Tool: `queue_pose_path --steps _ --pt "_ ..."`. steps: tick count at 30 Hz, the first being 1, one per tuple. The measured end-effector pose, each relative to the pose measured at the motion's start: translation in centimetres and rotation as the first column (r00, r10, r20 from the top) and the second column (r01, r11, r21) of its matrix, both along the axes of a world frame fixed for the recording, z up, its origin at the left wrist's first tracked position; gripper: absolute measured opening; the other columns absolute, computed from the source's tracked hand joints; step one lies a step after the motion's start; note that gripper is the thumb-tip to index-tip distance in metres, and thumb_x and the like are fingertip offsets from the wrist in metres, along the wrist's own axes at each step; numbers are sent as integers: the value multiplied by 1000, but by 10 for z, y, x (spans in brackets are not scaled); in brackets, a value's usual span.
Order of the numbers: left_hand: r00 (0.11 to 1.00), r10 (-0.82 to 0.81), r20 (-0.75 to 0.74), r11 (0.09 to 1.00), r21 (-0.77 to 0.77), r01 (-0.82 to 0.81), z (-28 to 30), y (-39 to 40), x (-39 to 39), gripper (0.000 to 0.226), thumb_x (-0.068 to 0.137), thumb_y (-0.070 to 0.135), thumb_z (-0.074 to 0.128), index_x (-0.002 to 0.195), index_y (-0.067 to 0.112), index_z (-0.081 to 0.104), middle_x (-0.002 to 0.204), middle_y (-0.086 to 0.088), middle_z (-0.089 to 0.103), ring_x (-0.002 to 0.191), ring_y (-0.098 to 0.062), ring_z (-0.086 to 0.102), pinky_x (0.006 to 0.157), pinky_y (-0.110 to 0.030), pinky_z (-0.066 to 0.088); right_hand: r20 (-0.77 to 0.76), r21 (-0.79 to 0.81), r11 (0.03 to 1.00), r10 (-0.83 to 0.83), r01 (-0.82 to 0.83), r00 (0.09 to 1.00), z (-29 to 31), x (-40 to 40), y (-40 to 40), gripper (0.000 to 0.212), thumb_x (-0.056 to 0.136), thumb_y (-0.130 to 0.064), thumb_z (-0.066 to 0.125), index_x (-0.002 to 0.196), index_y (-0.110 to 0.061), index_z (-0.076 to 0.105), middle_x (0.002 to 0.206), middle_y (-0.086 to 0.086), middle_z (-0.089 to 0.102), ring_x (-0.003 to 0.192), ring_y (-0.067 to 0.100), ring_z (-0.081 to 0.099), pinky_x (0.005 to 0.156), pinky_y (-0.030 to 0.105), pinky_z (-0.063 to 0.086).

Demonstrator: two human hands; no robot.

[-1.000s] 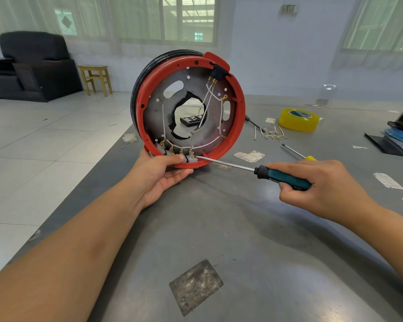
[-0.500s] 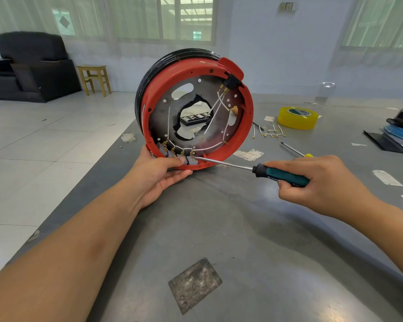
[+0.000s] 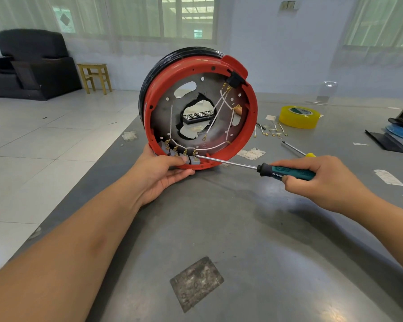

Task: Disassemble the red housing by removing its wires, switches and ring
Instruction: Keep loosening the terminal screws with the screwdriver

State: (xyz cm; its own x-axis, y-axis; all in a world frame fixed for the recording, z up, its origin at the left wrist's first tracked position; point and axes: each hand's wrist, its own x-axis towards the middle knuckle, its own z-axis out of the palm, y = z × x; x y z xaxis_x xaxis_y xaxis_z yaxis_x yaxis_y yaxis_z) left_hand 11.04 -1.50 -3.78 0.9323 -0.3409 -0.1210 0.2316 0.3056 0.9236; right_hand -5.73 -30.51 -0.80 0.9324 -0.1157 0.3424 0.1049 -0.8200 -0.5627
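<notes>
Left hand (image 3: 163, 173) under upright red housing (image 3: 250, 126), right hand (image 3: 323, 180) beside it.

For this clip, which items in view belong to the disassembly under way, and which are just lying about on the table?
In use:
red housing, held upright by the left hand
white wires inside it
grey switches at its lower rim
green-handled screwdriver, gripped by the right hand

Lying about:
yellow tape roll
loose removed wires
second screwdriver

I note the housing (image 3: 251, 126) is glossy red plastic around a dull metal plate (image 3: 163, 115). Screwdriver (image 3: 261, 168): bright steel shaft, rubbery grip. Table (image 3: 254, 228) is smooth, scuffed.
</notes>
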Motion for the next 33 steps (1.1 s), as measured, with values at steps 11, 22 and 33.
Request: queue_pose_path --steps 11,22,33 --pt "1000 11 7 1000 26 -11 1 0 -1 49 90 -16 67 125 16 55 118 -27 74 87 -41 79 59 -32 63 184 -378 926 104 -27 977 -5 -6 0 53 78 -6 78 121 -36 74 67 -27 56 67 14 55 56 24 46" --pt "1000 3 -1 999 36 -3 3 1 -3 49 91 -15 67 126 16 53 117 -28 73 87 -41 79 58 -31 63 247 -547 837 142 16 958 -8 -5 -4 56 75 -5 82 126 -23 72 74 0 62 58 22 52 50 37 54" --pt "1000 -8 -30 1000 3 8 2 4 1 51 91 -12 68 136 5 53 105 -27 77 89 -45 78 61 -32 64 375 -673 732 207 112 904 -15 0 -9 46 81 -17 63 126 -22 73 77 5 63 53 29 52 42 35 49"
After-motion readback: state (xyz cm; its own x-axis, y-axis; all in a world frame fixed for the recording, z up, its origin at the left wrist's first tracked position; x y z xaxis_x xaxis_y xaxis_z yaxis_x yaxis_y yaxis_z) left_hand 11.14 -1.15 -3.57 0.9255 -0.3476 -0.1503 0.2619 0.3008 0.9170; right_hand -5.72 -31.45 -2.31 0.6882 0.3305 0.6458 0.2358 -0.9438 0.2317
